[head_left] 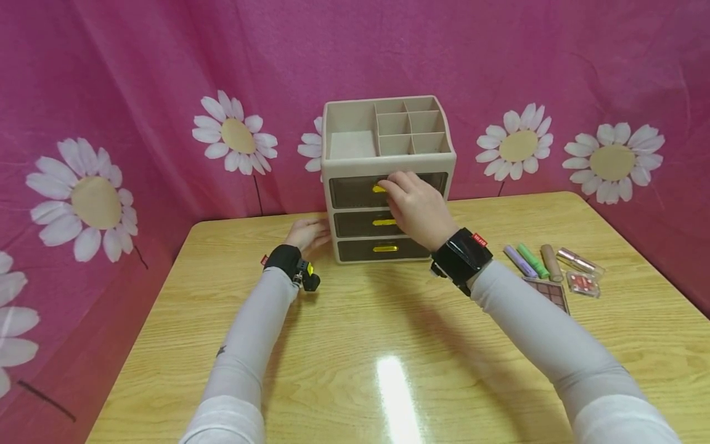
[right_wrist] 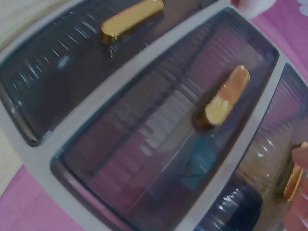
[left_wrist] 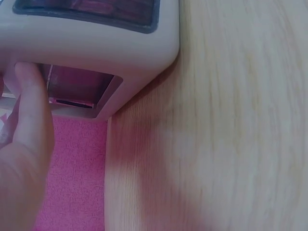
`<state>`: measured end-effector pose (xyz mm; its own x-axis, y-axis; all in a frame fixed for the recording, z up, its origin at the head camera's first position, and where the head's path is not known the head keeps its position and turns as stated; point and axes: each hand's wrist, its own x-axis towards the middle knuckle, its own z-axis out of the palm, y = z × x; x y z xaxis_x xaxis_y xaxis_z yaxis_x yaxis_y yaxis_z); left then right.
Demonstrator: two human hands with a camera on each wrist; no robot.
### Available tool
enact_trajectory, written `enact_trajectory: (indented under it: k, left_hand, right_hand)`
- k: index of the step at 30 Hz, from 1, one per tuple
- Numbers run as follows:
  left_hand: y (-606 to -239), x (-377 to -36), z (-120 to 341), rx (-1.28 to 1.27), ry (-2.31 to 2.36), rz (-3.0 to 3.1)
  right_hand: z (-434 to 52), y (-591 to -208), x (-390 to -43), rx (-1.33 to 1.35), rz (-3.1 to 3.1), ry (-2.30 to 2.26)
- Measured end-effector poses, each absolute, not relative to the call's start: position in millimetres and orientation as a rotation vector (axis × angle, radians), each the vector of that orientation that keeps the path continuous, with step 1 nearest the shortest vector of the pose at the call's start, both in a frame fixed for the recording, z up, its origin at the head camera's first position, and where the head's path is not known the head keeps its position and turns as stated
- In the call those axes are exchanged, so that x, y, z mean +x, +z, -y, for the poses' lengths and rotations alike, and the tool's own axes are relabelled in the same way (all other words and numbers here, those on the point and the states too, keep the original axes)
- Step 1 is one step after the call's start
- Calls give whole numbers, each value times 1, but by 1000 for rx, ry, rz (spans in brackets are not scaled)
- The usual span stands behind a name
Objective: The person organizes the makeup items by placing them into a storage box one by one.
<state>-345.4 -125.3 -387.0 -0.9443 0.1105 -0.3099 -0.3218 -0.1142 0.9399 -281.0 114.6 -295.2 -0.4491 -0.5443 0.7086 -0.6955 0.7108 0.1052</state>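
Beige plastic formed the small desktop organiser, a box with an open compartmented tray on top and three smoky translucent drawers below, each with a gold bar handle. It stood at the far middle of the pale wooden table, close against the pink daisy-printed backdrop. The right hand lay over the top drawer, its fingers curled at that drawer's gold handle; the right wrist view showed a fingertip just at the handle, though whether the fingers actually pinched it could not be told. The middle drawer's handle and the bottom drawer's handle were untouched, and all three drawers sat flush in the frame. The left hand rested flat on the table against the organiser's lower left side, fingers straight, a finger touching the beige wall beside a side opening. Both arms wore light sleeves and black wrist straps. To the right of the organiser, well apart from it, lay a lilac tube, a green tube, a tan stick, a clear gloss tube, a small clear compact with red inside and a brown eyeshadow palette.
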Motion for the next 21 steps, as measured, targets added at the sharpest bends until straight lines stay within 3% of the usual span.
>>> enact_trajectory:
  k: [21]
  left_hand:
    - [-391, -349, 126, -236, 2143, -1873]
  right_hand:
    - [-109, -348, -279, 1041, 2234, 213]
